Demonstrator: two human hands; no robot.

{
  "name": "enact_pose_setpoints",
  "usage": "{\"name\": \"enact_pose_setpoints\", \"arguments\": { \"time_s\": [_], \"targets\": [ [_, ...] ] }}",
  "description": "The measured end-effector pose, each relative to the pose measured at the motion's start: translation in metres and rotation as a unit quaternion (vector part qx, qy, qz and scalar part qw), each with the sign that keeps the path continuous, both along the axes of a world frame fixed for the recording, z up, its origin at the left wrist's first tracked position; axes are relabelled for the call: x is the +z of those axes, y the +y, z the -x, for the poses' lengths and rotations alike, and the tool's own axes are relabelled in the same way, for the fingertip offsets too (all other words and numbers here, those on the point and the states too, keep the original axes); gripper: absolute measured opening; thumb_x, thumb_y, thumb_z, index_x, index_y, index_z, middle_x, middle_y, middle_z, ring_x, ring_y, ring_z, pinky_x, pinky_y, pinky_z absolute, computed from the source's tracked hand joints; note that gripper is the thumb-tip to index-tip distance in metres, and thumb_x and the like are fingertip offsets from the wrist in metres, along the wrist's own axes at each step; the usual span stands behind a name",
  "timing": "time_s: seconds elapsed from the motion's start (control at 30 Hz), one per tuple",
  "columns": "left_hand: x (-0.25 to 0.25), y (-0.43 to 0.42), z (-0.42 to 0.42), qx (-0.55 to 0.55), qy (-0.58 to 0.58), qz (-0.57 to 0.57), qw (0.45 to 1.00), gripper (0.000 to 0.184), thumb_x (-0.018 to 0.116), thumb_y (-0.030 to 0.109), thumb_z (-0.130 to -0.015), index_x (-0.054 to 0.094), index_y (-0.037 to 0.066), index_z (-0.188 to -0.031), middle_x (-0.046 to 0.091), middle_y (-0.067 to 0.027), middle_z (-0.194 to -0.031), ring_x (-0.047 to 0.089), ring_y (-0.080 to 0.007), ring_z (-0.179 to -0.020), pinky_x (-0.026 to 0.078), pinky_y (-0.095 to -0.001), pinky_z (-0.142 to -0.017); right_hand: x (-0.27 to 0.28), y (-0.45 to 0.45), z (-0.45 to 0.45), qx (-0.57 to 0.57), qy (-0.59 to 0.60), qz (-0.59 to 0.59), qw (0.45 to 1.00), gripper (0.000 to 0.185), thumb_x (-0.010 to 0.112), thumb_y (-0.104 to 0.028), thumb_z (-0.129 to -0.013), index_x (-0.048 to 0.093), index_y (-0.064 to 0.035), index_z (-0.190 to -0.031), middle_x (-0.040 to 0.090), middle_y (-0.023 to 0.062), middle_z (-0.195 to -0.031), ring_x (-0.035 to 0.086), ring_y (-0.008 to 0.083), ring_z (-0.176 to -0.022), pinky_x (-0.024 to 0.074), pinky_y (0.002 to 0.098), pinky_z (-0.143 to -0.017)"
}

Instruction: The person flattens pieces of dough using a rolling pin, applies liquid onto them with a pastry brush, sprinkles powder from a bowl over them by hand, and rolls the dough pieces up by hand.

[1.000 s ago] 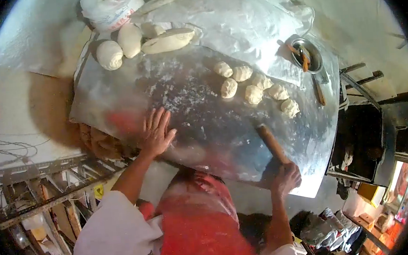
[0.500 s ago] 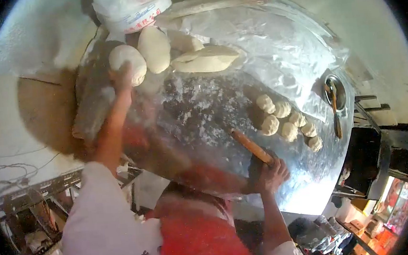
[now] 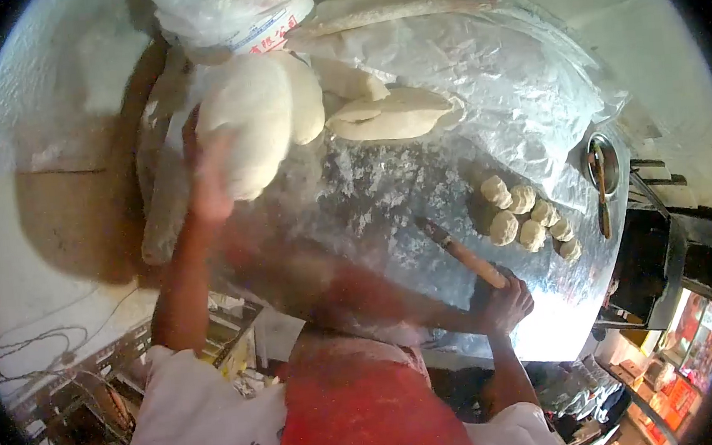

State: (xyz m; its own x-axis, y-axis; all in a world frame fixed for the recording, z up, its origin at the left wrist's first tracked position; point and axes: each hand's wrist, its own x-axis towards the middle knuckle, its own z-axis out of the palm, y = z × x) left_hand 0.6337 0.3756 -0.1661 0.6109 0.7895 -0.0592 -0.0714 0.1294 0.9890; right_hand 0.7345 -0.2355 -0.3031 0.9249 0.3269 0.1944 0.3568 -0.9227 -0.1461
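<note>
A large pale slab of dough (image 3: 247, 114) is gripped at its near left side by my left hand (image 3: 212, 179), which is blurred by motion. It appears raised and partly covers a second oval dough piece (image 3: 305, 97). To their right lies a folded, elongated dough piece (image 3: 398, 114). My right hand (image 3: 509, 302) is closed around the near end of a wooden rolling pin (image 3: 469, 257), whose far end points toward the floured middle of the metal work surface (image 3: 378, 179). Several small dough balls (image 3: 533, 235) sit to the right of the pin.
A white flour bag (image 3: 244, 22) stands at the back left. Crumpled clear plastic sheeting (image 3: 478, 71) spreads along the back, with a long pale roll behind it. At the right edge is a metal bowl (image 3: 610, 161) with a wooden-handled utensil (image 3: 602, 195).
My left hand has pulled the dough nearer and up, so it looks larger and overlaps its neighbour. The right hand still grips the rolling pin. The whole view has shifted slightly.
</note>
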Motion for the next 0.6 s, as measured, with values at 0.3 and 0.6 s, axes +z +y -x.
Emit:
{"name": "enact_pose_setpoints", "arguments": {
  "time_s": [0.3, 0.6],
  "targets": [
    [-0.085, -0.029, -0.177, 0.005, 0.173, -0.334, 0.927, 0.103, 0.086, 0.048, -0.075, 0.036, 0.005, -0.154, 0.043, -0.0262, -0.151, 0.039, -0.0429, -0.141, 0.026, -0.0523, -0.119, -0.023, -0.024, 0.006, -0.029, 0.022, -0.003, 0.999, 0.054, 0.067, -0.035, -0.088, 0.057, -0.0145, -0.138, 0.057, 0.0127, -0.138, 0.050, 0.0372, -0.126, 0.0310, 0.0557, -0.109],
    [-0.078, -0.286, -0.188, -0.443, -0.047, -0.468, 0.763, 0.047, 0.061, -0.001, -0.087, 0.064, 0.012, -0.133, 0.053, -0.0174, -0.147, 0.051, -0.0404, -0.135, 0.044, -0.0502, -0.112, -0.009, -0.015, 0.000, -0.021, 0.018, -0.035, 0.999, 0.052, 0.071, -0.038, -0.088, 0.059, -0.0207, -0.136, 0.058, 0.0078, -0.135, 0.051, 0.0356, -0.125, 0.0281, 0.0547, -0.111]
  ]
}}
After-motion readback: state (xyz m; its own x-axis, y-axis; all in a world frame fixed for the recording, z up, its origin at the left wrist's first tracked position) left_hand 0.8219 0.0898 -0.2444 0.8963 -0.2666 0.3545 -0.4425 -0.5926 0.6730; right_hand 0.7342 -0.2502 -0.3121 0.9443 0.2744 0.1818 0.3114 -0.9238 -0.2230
